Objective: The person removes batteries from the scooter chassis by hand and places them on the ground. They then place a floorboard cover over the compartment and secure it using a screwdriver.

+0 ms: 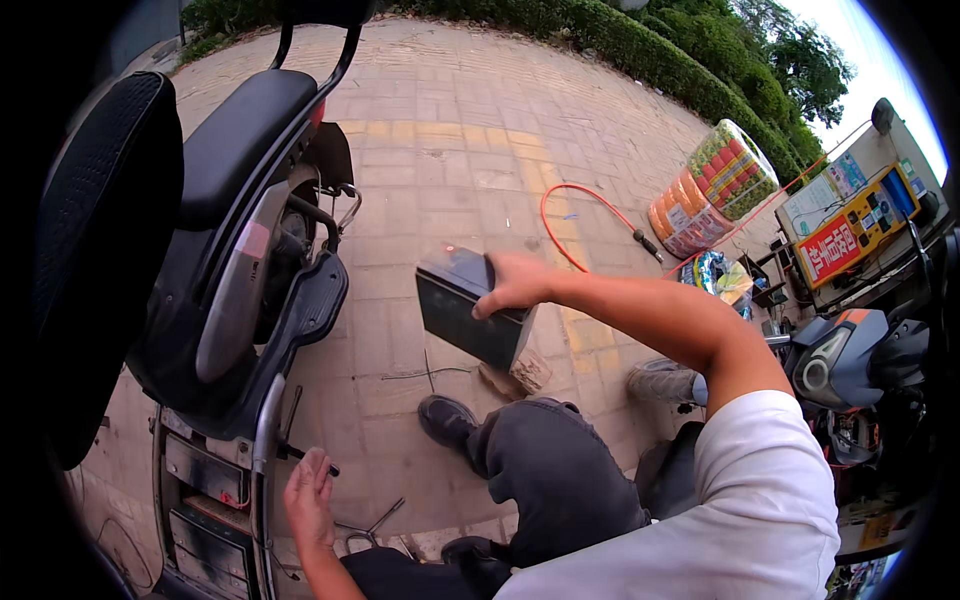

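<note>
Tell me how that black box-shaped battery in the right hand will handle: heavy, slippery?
The black battery looks rigid and probably heavy for its size. The right hand grips only its top edge, so it hangs tilted. Its glossy sides may be slippery.

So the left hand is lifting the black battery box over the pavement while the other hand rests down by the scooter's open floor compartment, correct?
Not quite: the head view shows the right hand gripping the black battery box above the pavement. The left hand is the one down by the scooter's open floor compartment.
</note>
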A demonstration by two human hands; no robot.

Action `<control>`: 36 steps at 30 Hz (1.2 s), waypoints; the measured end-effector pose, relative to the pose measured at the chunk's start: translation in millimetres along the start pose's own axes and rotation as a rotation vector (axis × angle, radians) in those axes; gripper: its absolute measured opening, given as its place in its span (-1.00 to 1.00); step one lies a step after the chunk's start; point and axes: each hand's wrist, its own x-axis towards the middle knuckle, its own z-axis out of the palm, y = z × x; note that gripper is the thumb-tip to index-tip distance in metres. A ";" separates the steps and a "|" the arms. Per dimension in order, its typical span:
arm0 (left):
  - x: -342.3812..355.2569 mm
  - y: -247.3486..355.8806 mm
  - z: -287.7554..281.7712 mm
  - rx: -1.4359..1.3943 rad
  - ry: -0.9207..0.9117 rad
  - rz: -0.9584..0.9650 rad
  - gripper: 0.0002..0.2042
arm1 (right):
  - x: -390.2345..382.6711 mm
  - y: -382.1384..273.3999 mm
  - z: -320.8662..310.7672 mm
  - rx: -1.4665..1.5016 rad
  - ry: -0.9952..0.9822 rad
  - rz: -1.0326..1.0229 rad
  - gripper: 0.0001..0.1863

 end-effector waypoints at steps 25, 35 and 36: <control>3.4 -44.5 -55.4 0.518 0.165 0.146 -0.66 | 52.6 -174.5 100.5 0.261 -0.540 -0.711 -0.47; -72.0 -8.0 -144.5 0.670 1.184 0.578 -0.87 | 14.2 -461.5 258.2 -0.176 0.017 -0.939 -0.23; -75.2 -10.8 -158.3 0.735 1.267 0.613 -0.86 | 14.1 -468.8 267.5 -0.185 0.035 -0.851 -0.18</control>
